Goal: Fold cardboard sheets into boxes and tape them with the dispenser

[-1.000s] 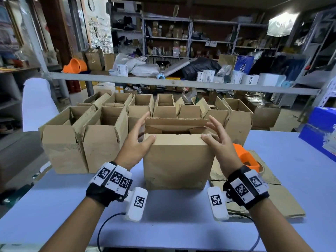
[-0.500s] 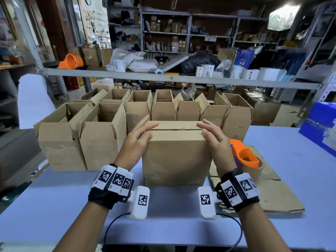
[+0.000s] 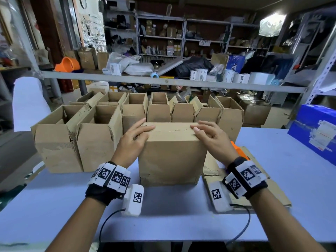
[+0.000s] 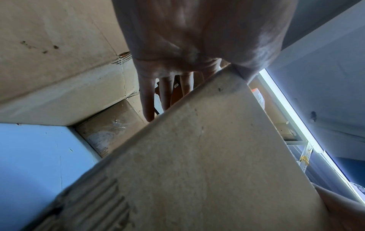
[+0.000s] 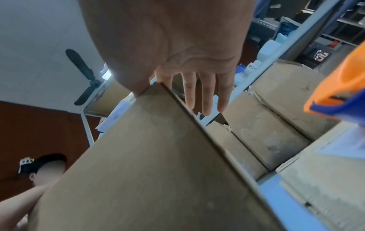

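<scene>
Cluttered metal shelves (image 3: 183, 39) are seen along the back wall; a bright lamp (image 3: 271, 26) is hung upper right.

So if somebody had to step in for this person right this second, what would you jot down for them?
Left hand: open, fingers flat on the top flaps of the box, at its left corner.
Right hand: open, pressing the flaps down at the right corner.
The box stands on the blue table, flaps folded shut, no tape visible on the seam.
Tape dispenser: orange, behind the right wrist, on flat cardboard sheets.
Done: a row of open boxes stands behind.
Left: tape this seam, then fold the remaining sheets.
</scene>
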Available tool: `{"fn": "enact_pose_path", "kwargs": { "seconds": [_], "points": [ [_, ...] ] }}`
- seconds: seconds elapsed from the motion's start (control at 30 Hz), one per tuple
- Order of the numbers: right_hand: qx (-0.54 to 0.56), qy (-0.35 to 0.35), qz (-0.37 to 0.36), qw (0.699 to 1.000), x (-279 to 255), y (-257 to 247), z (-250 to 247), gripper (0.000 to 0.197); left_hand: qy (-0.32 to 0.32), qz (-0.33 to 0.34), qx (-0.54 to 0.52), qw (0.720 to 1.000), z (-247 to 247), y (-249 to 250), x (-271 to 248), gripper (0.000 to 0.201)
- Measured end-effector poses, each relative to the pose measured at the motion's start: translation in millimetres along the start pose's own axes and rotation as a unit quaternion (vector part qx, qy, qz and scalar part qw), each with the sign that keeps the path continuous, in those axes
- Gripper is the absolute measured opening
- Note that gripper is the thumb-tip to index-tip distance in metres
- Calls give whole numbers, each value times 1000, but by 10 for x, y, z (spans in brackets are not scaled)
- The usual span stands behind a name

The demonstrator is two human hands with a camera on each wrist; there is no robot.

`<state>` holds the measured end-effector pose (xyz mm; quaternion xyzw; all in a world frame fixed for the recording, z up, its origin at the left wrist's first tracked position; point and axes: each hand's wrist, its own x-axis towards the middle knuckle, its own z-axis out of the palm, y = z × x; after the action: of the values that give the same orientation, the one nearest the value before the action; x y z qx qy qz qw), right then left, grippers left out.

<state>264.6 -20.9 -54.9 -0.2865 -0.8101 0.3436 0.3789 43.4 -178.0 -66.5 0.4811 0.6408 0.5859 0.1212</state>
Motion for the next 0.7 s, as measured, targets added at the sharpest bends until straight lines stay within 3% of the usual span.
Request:
{"fn": "enact_pose_path", "kwargs": {
  "seconds": [0.13, 0.27, 0.37, 0.47, 0.6, 0.7],
  "points": [
    [-169, 8, 80, 982, 161, 145, -401, 37, 8, 2, 2, 1000, 3, -13, 1, 33],
    [-430, -81, 173, 882, 131, 575, -594, 33, 13, 3, 4, 1000, 24, -6, 0, 33],
    [-511, -118, 190, 830, 40, 804, -540, 31, 14, -3, 5, 1000, 31, -4, -1, 33],
    [-495, -94, 189, 843, 55, 889, -520, 20, 12, -5, 5, 1000, 30, 5, -9, 33],
    [-452, -84, 225, 859, 220, 736, -715, 25, 7, 1, 10, 1000, 11, 3, -11, 34],
    [-409, -40, 184, 893, 428, 370, -937, 29, 5, 1, 6, 1000, 21, -21, 8, 34]
  ]
}}
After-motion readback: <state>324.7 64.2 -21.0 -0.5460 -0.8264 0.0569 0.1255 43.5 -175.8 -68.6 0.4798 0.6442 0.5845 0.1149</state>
